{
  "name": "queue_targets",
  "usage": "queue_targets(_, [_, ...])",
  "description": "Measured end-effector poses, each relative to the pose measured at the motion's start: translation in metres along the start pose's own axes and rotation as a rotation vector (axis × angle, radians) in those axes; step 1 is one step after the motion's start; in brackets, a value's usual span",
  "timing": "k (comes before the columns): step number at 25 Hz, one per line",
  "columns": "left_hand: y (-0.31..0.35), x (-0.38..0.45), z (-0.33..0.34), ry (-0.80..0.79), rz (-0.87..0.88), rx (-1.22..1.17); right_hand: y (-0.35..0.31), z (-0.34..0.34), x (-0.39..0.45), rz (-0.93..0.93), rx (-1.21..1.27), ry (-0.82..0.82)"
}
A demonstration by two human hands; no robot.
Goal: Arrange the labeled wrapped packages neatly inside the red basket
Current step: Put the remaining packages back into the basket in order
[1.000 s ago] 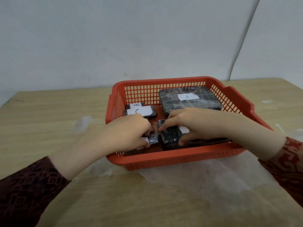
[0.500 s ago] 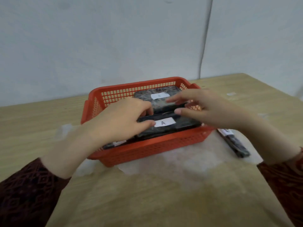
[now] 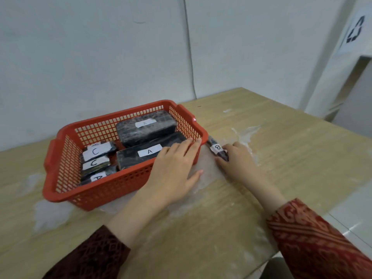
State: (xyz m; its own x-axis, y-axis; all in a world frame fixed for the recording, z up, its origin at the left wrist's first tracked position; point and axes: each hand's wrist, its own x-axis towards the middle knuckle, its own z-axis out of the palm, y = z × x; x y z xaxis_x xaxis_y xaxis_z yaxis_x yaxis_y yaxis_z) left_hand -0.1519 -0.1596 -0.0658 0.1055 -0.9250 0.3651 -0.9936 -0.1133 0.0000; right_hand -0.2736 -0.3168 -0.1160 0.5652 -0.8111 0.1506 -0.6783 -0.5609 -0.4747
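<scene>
Moved since 0.5 s ago: right hand [image 3: 238, 161] out of the red basket [image 3: 124, 186] to the B package [image 3: 218, 151] on the surface [image 3: 281, 158], just right of the basket, grip curled around its near end. Left hand [image 3: 175, 168] flat, fingers spread, against the basket's right rim. Inside: 2 large A packages [image 3: 150, 151], smaller C packages [image 3: 96, 153] at left.
</scene>
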Motion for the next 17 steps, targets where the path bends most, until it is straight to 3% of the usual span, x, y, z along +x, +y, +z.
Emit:
queue_targets(4, [-0.003, -0.005, -0.002, -0.025, 0.037, 0.013, 0.008, -0.017, 0.004, 0.008, 0.081, 0.104])
queue_targets(9, [-0.032, -0.017, -0.03, -0.009, 0.024, -0.242, -0.015, -0.067, 0.011, -0.119, 0.404, 0.215])
queue_targets(13, [-0.075, -0.055, -0.051, -0.001, 0.017, -0.343, -0.078, -0.083, 0.022, -0.4, 0.416, -0.056])
queue_targets(17, [-0.122, -0.095, -0.069, 0.01, -0.077, -0.28, -0.137, -0.058, 0.042, -0.63, 0.126, -0.349])
